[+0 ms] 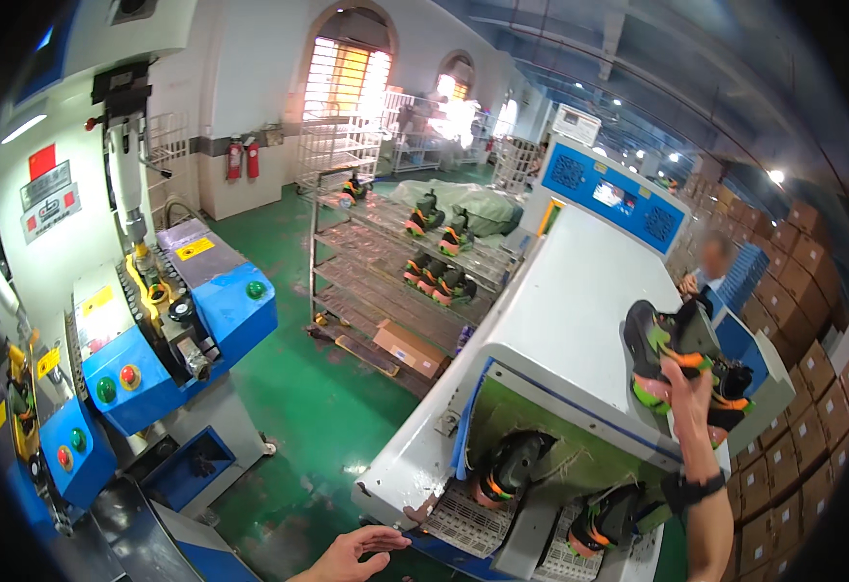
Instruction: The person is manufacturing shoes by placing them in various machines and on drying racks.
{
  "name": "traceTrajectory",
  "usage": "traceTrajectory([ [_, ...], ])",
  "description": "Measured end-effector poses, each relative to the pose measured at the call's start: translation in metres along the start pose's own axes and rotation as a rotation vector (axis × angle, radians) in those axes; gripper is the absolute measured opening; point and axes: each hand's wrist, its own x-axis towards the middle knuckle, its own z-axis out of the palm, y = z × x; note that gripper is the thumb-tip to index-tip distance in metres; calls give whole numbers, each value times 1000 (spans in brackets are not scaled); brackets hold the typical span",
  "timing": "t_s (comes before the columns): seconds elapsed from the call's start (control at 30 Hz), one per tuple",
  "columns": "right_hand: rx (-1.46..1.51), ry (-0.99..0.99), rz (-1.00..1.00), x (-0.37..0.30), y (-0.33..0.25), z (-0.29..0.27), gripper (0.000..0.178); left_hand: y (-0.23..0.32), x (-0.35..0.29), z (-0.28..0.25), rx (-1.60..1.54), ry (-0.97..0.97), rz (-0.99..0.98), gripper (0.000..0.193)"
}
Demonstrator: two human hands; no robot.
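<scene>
Right hand (688,390) gripping dark shoes (643,338), perhaps two, hold partly hidden; left hand (358,557) loosely spread, cut off near wrist.

1. The left hand (354,555) was held low, its loosely extended fingers (383,535) pointing right.
2. The right hand (688,386) was raised higher, gripping.
3. The right forearm (711,532) reached upward, bare.

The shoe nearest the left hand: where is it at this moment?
In the head view, the shoe sits below and right of centre, at the near end of the white machine, left of another shoe and above-right of the left hand.
</scene>
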Motion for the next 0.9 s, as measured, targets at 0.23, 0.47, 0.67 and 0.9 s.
traceTrajectory([
  [0.23, 376, 194, 70, -83, -18, 0, 45, 14, 17, -2, 49, -33, -3, 40],
  [0.47, 976, -304, 14, -148, 10, 15, 48, 21, 15, -22, -46, -40, 87, 39],
  [0.67, -344, 397, -665, -158, 44, 120, 63, 33, 2, -99, -30, -73, -48, 42],
  [0.9, 955, -24, 322, -82, -22, 359, 40, 63, -64, -235, 17, -40, -170, 44],
])
